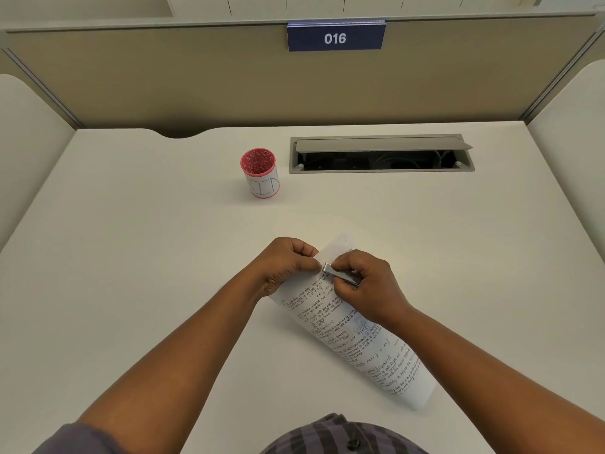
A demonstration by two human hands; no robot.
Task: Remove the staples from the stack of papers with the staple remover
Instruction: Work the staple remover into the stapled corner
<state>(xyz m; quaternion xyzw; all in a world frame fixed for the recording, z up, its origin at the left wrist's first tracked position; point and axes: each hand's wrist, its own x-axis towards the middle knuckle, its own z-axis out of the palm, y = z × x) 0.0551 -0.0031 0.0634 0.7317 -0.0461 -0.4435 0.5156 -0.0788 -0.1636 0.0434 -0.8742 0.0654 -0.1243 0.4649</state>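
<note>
Near the desk's front edge, the left hand pinches the far corner of the stack of papers, while the right hand grips the staple remover, its tip pointing left, touching that corner.

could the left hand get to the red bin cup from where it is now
Probably yes: bare desk lies between the left hand and the red cup, but it grips the papers now.
</note>
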